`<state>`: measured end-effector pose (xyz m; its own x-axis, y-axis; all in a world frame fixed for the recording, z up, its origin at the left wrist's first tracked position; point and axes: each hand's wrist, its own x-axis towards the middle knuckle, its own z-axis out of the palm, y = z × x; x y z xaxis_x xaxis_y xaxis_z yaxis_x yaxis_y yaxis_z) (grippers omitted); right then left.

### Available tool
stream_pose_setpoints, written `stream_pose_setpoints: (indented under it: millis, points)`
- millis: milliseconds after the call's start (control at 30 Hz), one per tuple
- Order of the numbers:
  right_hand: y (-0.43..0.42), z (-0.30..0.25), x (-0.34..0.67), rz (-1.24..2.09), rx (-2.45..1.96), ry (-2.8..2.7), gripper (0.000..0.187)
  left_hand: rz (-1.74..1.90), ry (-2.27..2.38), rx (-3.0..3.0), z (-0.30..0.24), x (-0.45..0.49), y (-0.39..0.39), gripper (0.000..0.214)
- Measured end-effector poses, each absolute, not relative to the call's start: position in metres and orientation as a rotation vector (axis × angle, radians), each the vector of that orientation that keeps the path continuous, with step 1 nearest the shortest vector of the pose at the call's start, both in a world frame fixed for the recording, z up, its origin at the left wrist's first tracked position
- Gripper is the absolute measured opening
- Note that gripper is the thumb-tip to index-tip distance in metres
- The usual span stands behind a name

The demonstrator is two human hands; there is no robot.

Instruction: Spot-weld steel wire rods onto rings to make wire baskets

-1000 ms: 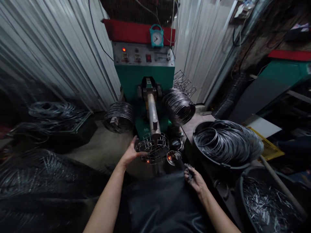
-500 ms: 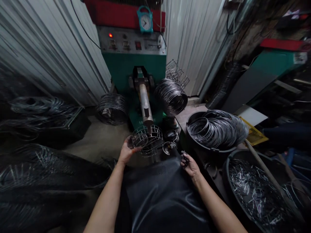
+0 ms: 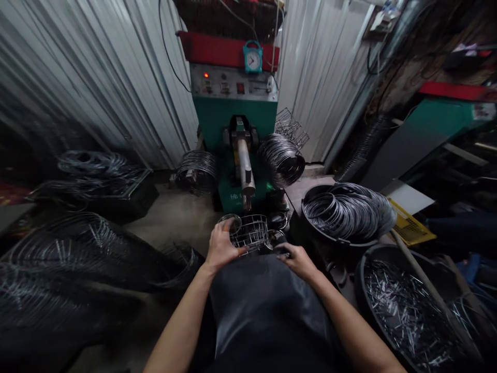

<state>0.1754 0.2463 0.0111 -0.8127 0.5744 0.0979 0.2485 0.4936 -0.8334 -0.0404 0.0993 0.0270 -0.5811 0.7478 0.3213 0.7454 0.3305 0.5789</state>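
Note:
My left hand [image 3: 224,246] is closed on the left side of a round wire basket [image 3: 252,232], its thumb along the near rim. The basket is tilted, below the electrode arm [image 3: 244,166] of a green spot welding machine [image 3: 209,115]. A wire ring [image 3: 232,223] shows by the fingers of that hand. My right hand [image 3: 297,260] is just right of the basket, its fingers curled in around something dark that I cannot make out. Close to its fingertips is a shiny round metal piece [image 3: 275,238].
Coils of wire rings [image 3: 281,159] hang either side of the machine. At right stand a tub of rings [image 3: 345,238] and a tub of short wire pieces [image 3: 365,290] with a pole across it. Large wire mesh rolls [image 3: 77,259] lie at left.
The basket has come down and nearer my body, away from the electrode arm, with my left hand still on it. My right hand has moved in toward the basket. The head view has shifted.

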Motion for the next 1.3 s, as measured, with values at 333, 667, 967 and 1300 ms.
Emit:
stream_pose_setpoints:
  millis: [333, 667, 967, 1300]
  points:
    - [0.232, 0.049, 0.096, 0.819, -0.749, -2.644, 0.020, 0.901, 2.622, 1.533, 0.035, -0.019, 0.111, 0.083]
    - [0.242, 0.049, 0.105, 0.977, -0.111, -2.782, 0.023, 0.927, 2.495, 1.438, 0.035, -0.035, 0.110, 0.087]
    - [0.244, 0.044, 0.102, 0.932, -0.126, -2.764, 0.018, 0.906, 2.458, 1.441, 0.034, -0.038, 0.115, 0.089]
    - [0.250, 0.040, 0.094, 0.840, -0.123, -2.779, 0.018, 0.933, 2.391, 1.481, 0.029, -0.052, 0.123, 0.090]
